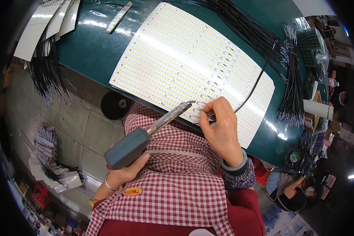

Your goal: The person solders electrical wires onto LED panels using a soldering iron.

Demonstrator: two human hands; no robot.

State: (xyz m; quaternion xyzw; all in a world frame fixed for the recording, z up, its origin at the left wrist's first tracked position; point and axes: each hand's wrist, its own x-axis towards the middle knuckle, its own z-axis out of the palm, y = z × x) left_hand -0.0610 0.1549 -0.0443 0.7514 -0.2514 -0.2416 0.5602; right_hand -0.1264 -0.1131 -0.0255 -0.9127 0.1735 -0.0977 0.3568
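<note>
A large white LED circuit board (165, 59), dotted with rows of small yellow chips, lies on the green table in front of me. My left hand (126, 173) is closed around the dark green handle of a soldering gun (129, 147). Its bent metal tip hovers over or touches the board's near edge; I cannot tell which. Beside that tip, my right hand (223, 128) pinches the end of a black cable (259, 76) at the board's near edge. The cable curves up across the board to the far right. The pinched end is mostly hidden by my fingers.
Bundles of black cables (240, 23) lie along the table's far side, with another bundle (293, 86) at the right. Finished-looking boards with hanging wires (39, 31) overhang the left edge. A metallic strip (119, 17) rests behind. Another person (291, 192) sits at lower right.
</note>
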